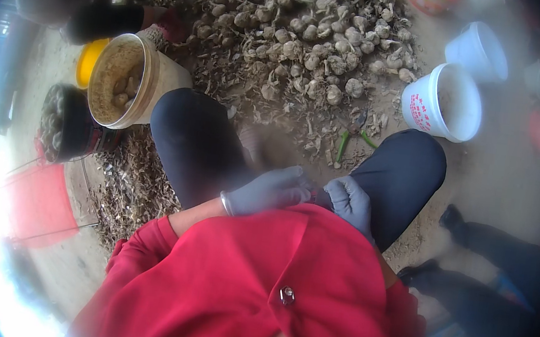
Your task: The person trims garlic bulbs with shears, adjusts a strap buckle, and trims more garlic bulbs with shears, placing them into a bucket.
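Note:
My left hand (267, 191), in a grey glove, is held low before my red shirt with its fingers bent together; what it holds, if anything, is too small to tell. Close to its right, my right hand (349, 204), also gloved in grey, has its fingers curled in at the thigh. A small reddish thing (314, 193) shows between the two hands, too blurred to name. Past my knees a large heap of garlic bulbs (318, 34) covers the ground, with dry husks around it. Two green-handled tools (342, 147) lie at the near side of the heap.
A cream bucket (148, 85) with some pieces inside stands by my left knee, a yellow container (89, 63) behind it. A dark container of bulbs (68, 124) is farther left. Two white buckets (424, 103) stand right. Husks (135, 183) pile at left. Another person's dark sleeve (107, 22) shows upper left.

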{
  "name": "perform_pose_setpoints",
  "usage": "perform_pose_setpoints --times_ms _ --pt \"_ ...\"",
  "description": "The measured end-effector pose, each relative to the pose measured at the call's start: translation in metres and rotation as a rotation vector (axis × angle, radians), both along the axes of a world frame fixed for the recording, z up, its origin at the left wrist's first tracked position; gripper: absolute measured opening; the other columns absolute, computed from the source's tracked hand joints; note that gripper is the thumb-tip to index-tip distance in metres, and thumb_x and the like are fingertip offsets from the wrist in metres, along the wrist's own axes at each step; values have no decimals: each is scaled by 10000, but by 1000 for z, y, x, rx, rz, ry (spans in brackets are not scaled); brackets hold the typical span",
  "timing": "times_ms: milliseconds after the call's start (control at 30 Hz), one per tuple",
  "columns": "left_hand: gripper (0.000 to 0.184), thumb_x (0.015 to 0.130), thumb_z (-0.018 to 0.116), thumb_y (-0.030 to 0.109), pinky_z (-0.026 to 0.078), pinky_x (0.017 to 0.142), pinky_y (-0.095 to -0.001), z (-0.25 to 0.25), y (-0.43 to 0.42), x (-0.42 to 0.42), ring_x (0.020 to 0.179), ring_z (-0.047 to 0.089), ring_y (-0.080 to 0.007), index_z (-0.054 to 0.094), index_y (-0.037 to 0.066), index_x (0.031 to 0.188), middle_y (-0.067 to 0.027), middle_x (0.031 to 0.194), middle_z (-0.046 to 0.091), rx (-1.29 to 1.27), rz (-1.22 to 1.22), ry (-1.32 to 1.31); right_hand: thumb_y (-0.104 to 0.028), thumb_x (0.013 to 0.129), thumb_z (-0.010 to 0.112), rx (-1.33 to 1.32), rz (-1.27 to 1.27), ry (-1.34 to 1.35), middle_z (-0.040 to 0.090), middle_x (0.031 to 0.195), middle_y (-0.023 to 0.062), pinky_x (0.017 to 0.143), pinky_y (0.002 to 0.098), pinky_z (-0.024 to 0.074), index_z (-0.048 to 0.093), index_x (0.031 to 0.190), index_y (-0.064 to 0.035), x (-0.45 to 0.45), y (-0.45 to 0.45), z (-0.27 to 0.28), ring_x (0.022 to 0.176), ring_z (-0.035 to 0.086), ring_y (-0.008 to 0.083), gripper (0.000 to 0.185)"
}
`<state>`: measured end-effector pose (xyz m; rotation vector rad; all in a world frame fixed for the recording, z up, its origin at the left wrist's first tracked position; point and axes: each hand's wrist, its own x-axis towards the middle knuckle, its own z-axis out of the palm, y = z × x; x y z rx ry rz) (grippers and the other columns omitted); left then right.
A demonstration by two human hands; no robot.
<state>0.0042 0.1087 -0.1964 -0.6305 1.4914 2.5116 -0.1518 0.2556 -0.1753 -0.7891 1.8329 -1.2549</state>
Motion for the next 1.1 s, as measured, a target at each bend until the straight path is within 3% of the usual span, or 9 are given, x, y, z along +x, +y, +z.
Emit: perform_pose_setpoints --times_ms 200,400,500,600,700,800,900,1033,1100 --pt "100 970 559 112 444 854 -236 7 -3 1 919 538 -65 564 46 1045 11 955 599 -194 -83 7 -191 963 577 -25 38 101 613 676 100 568 308 479 597 858 -16 4 0 4 590 590 144 205" --pt "235 971 509 71 432 899 -240 7 6 -1 990 527 -92 526 43 1204 -24 1066 579 -51 74 -145 -195 964 576 35 107 106 556 628 101 522 328 442 576 835 -36 4 -3 1 548 554 141 205" --pt "367 952 479 21 428 910 -245 30 -8 -7 1026 520 -104 454 46 1317 -40 1095 565 -54 16 -68 -192 967 570 84 110 62 527 611 81 520 314 429 572 834 -29 2 -4 -3 545 509 120 211" --pt "456 938 472 3 434 896 -245 15 -5 -6 998 535 -112 387 50 1383 -49 1083 568 10 41 -87 -188 976 554 82 79 28 521 634 50 544 287 425 565 843 -25 0 -8 -2 587 481 92 210" --pt "469 944 472 12 438 892 -248 10 -1 -7 982 545 -112 355 42 1398 -63 1112 564 -87 6 32 -189 987 534 -65 70 -97 532 679 29 572 277 427 555 862 -26 5 -4 -24 631 479 79 207" --pt "462 942 447 -3 441 895 -250 17 -4 -13 969 551 -108 360 31 1395 -70 1125 563 -295 -155 -85 -195 1005 496 -106 93 -251 539 714 23 596 269 431 547 880 -27 5 -1 -35 666 481 70 215" --pt "456 936 419 -20 431 918 -256 19 -3 -19 1009 540 -100 373 25 1388 -63 1135 560 -288 -120 -111 -193 1017 466 29 120 -87 542 723 21 616 273 436 556 903 -21 3 -9 -5 681 480 80 226" --pt "419 937 425 0 411 954 -263 23 -12 -15 1072 513 -98 428 24 1355 -45 1162 548 15 7 26 -198 1012 477 44 188 -110 596 762 51 658 273 472 590 959 -14 -3 -1 -13 724 557 95 223" --pt "401 944 444 20 421 937 -264 0 -11 -5 1045 531 -101 442 20 1345 -48 1125 573 -222 12 79 -202 1003 495 -28 167 -149 630 795 75 683 281 492 605 994 -8 -8 1 -1 750 605 113 223"
